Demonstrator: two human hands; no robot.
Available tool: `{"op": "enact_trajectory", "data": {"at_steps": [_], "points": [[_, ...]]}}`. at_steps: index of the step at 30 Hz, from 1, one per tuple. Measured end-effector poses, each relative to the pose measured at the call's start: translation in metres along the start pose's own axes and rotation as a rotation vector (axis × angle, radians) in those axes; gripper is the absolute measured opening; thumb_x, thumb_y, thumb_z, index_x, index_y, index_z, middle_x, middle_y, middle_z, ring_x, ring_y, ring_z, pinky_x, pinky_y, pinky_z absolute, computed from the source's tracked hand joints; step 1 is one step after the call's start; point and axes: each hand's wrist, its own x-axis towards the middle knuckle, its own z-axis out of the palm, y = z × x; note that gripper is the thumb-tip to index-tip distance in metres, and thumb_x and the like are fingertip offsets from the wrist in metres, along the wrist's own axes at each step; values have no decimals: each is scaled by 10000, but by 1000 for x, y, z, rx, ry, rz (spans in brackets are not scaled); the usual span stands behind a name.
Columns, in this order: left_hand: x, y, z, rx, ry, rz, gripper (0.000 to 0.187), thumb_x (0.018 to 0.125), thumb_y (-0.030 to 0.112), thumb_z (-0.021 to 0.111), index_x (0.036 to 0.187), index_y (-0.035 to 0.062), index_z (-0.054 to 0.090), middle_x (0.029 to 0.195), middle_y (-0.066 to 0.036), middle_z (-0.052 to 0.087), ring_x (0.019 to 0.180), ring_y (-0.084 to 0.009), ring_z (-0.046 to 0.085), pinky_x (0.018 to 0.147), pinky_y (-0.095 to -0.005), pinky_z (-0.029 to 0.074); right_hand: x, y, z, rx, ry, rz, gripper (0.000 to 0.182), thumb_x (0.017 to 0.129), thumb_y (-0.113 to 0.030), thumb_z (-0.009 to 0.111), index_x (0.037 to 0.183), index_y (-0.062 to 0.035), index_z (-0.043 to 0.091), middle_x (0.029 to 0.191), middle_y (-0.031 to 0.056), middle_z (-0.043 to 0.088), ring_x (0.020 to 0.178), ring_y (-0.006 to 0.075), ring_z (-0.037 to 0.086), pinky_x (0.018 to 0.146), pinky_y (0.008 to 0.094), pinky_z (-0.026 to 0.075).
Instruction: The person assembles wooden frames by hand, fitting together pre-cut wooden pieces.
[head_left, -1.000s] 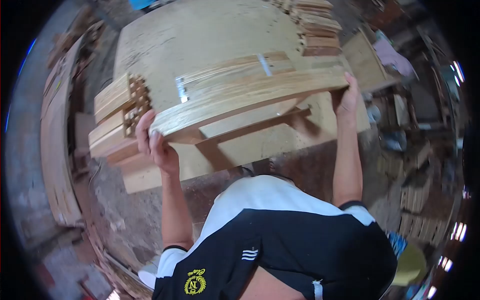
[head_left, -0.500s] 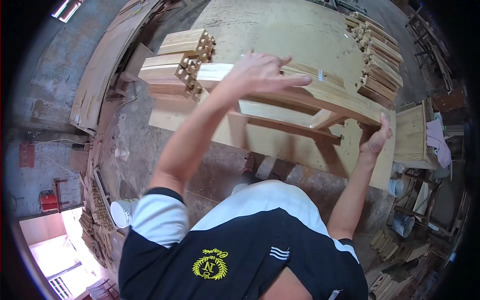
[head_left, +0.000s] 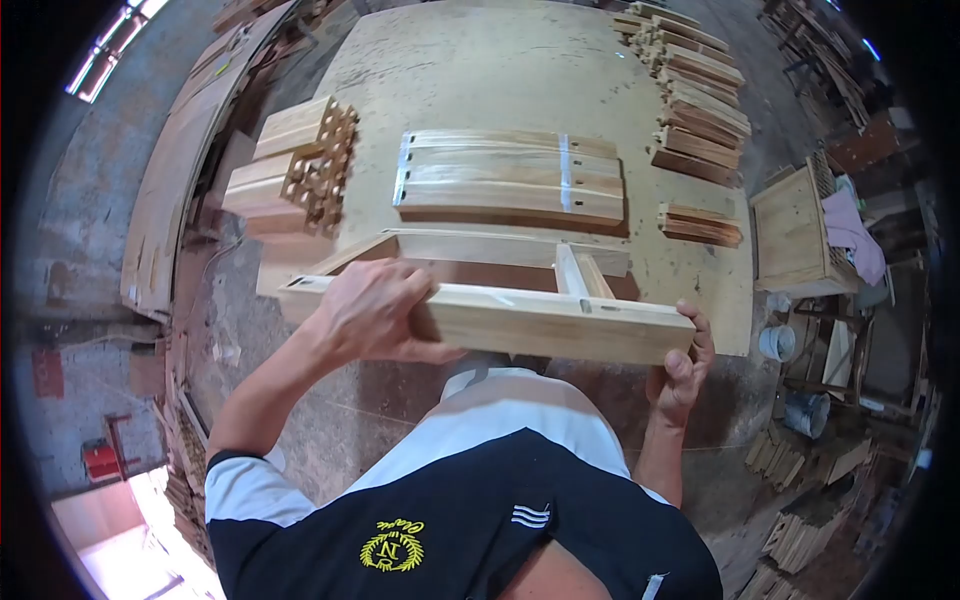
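Note:
A pale wooden frame (head_left: 560,325) is held close to my body at the near edge of the work table, its long front rail running left to right. Two short crosspieces join that rail to a second rail (head_left: 480,250) farther back. My left hand (head_left: 375,308) is closed over the front rail, left of its middle, with the thumb on the near face. At the rail's right end, my right hand (head_left: 685,355) grips the corner, fingers behind and thumb in front. Small slots show in the rail's top face.
A strapped bundle of boards (head_left: 500,180) lies beyond the frame on the plywood table top (head_left: 470,70). Notched wooden blocks (head_left: 290,170) are stacked at the left. Narrow wood pieces (head_left: 700,110) line the right edge. A wooden cabinet (head_left: 790,235) and a bucket (head_left: 776,343) stand farther right.
My left hand, earlier raised with fingers outstretched above the frame, has come down and closed on the front rail. The frame has come nearer my body and turned, uncovering the strapped boards.

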Motion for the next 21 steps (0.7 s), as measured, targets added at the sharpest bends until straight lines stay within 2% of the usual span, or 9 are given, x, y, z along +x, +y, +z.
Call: {"op": "enact_trajectory", "data": {"at_steps": [5, 8, 10, 12, 13, 16, 18, 19, 21], "points": [[23, -34, -23, 85, 213, 113, 651, 673, 650, 813, 800, 43, 614, 737, -128, 647, 702, -306, 684, 638, -419, 549, 39, -21, 27, -81, -17, -102, 773, 767, -329, 800, 1374, 45, 504, 1223, 147, 625, 1139, 245, 620, 1018, 375, 485], [69, -81, -14, 147, 298, 101, 645, 609, 600, 865, 862, 65, 608, 763, -128, 644, 732, -310, 669, 665, -421, 536, 90, -4, 19, -339, -118, -155, 824, 796, -252, 800, 1466, 52, 428, 1356, 150, 560, 1282, 262, 530, 1111, 385, 390], [107, -117, 0, 182, 337, 81, 646, 593, 583, 868, 902, 71, 623, 795, -113, 650, 769, -301, 668, 702, -420, 538, 122, 6, 13, -197, -93, -60, 817, 834, -201, 794, 1494, 37, 375, 1368, 154, 549, 1260, 246, 553, 1058, 360, 450], [150, -162, 19, 219, 334, 58, 622, 613, 576, 855, 897, 66, 643, 807, -112, 663, 784, -300, 674, 713, -412, 541, 142, 38, -34, -253, 160, 101, 734, 872, -236, 773, 1459, 26, 419, 1341, 147, 571, 1180, 240, 606, 966, 342, 513], [167, -170, 19, 216, 296, 11, 615, 633, 582, 842, 909, 65, 656, 819, -115, 670, 807, -303, 679, 741, -409, 548, 147, 54, -61, -305, 311, 201, 702, 882, -247, 765, 1444, 17, 437, 1321, 140, 584, 1152, 238, 619, 940, 341, 524], [230, -235, 52, 226, 319, 60, 658, 664, 662, 794, 863, 51, 658, 813, -141, 679, 845, -300, 694, 768, -414, 552, 161, 97, -133, -434, 711, 436, 569, 912, -272, 743, 1370, -34, 504, 1228, 105, 618, 1057, 212, 645, 849, 322, 541], [256, -256, 56, 241, 319, 11, 676, 671, 674, 787, 855, 35, 660, 785, -138, 667, 812, -307, 681, 777, -423, 544, 167, 116, -156, -502, 869, 526, 427, 932, -280, 731, 1279, -98, 564, 1123, 64, 636, 976, 171, 645, 771, 285, 528], [274, -263, 54, 226, 268, -56, 692, 680, 694, 774, 849, 33, 658, 853, -145, 670, 850, -311, 663, 784, -438, 528, 172, 116, -154, -529, 880, 491, 428, 929, -279, 734, 1279, -96, 566, 1113, 66, 636, 971, 173, 647, 765, 286, 529], [315, -294, 63, 305, 302, -114, 764, 676, 716, 767, 968, 17, 673, 958, -149, 670, 925, -323, 643, 795, -453, 512, 185, 118, -147, -592, 886, 424, 432, 925, -278, 739, 1277, -94, 571, 1093, 71, 638, 961, 177, 652, 752, 287, 530]]}}
